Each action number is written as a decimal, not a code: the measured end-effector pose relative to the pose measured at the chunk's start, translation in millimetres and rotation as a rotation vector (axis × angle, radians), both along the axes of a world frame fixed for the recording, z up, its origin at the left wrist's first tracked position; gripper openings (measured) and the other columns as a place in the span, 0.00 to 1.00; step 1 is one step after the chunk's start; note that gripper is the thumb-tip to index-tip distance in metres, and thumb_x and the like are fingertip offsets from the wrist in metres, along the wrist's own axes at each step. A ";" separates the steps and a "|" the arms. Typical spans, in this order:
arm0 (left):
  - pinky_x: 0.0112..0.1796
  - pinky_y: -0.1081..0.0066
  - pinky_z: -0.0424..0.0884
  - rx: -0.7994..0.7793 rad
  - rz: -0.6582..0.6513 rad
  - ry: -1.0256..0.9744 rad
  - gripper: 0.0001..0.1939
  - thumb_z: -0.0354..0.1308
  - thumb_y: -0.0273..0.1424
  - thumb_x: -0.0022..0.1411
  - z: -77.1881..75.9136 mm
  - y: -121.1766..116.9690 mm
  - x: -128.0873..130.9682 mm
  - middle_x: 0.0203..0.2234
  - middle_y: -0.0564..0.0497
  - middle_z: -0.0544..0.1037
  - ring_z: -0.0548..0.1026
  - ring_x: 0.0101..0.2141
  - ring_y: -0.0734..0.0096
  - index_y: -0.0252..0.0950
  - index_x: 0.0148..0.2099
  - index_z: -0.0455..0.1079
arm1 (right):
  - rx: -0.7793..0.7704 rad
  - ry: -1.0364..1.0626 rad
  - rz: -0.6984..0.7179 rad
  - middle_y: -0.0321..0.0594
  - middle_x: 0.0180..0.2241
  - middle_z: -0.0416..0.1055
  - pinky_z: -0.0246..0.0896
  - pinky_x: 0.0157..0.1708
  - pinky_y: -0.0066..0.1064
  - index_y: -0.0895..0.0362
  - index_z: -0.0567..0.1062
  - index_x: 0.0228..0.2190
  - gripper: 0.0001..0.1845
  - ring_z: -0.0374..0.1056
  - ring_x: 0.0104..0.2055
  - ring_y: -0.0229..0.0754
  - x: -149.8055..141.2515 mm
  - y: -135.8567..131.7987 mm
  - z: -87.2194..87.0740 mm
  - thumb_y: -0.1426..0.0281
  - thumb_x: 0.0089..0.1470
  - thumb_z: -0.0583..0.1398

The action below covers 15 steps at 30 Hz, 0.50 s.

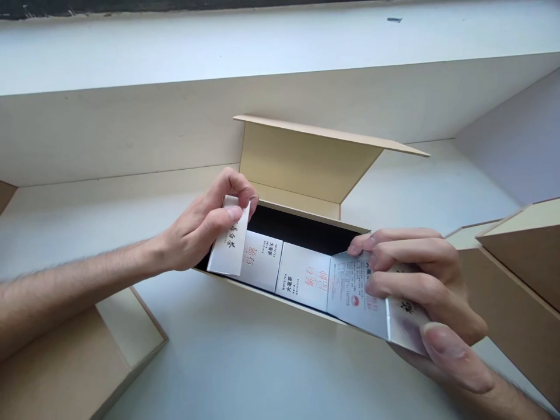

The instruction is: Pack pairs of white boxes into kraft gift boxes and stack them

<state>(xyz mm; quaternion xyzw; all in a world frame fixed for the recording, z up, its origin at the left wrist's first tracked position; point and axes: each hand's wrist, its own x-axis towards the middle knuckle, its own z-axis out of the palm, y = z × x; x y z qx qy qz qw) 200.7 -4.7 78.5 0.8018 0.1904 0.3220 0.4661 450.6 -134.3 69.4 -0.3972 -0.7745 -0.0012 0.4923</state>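
A long gift box [280, 298] with a black inside stands with its lid [301, 166] raised at the back. Two small silvery tea cartons, one [262, 262] left of the other [304, 277], lie along its front side. At the left end, my left hand [214, 219] pinches a white tea carton [230, 245] between thumb and fingers; it tilts up from the box. My right hand [420, 286] grips another silvery tea carton [350, 291] at the right end, fingers on its back edge and thumb at its front end. That carton slants across the box's right end.
A tan box [56, 367] lies at the lower left under my left forearm. More tan boxes [525, 262] stand at the right. Behind the raised lid runs a white wall [131, 128] with a ledge [262, 41] on top.
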 end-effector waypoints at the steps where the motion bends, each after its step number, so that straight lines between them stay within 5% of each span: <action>1: 0.29 0.68 0.65 0.009 0.005 0.011 0.07 0.44 0.35 0.67 -1.2 0.1 -0.3 0.34 0.50 0.71 0.67 0.33 0.68 0.41 0.44 0.61 | -0.007 0.002 0.010 0.44 0.33 0.60 0.67 0.32 0.47 0.56 0.69 0.31 0.17 0.62 0.40 0.49 -0.7 0.0 0.6 0.66 0.64 0.44; 6: 0.34 0.68 0.67 0.067 0.004 0.157 0.12 0.43 0.40 0.71 8.4 -2.8 0.0 0.36 0.49 0.73 0.70 0.35 0.67 0.39 0.47 0.62 | 0.019 0.027 0.040 0.44 0.33 0.61 0.66 0.32 0.46 0.56 0.70 0.31 0.16 0.63 0.39 0.49 -1.8 3.4 -0.4 0.67 0.64 0.46; 11: 0.37 0.69 0.69 0.126 -0.206 0.396 0.21 0.47 0.49 0.69 41.8 -3.6 2.1 0.41 0.47 0.76 0.72 0.39 0.65 0.39 0.50 0.68 | 0.048 0.060 0.037 0.44 0.33 0.63 0.66 0.32 0.47 0.54 0.71 0.32 0.16 0.65 0.38 0.50 -1.9 4.0 -5.6 0.64 0.63 0.46; 15: 0.44 0.66 0.70 0.168 -0.241 0.396 0.25 0.48 0.51 0.68 46.7 0.1 -0.2 0.47 0.44 0.75 0.72 0.45 0.61 0.39 0.54 0.68 | 0.079 0.086 0.037 0.43 0.33 0.63 0.66 0.32 0.47 0.53 0.71 0.33 0.16 0.65 0.37 0.50 -2.2 3.1 -8.2 0.64 0.63 0.46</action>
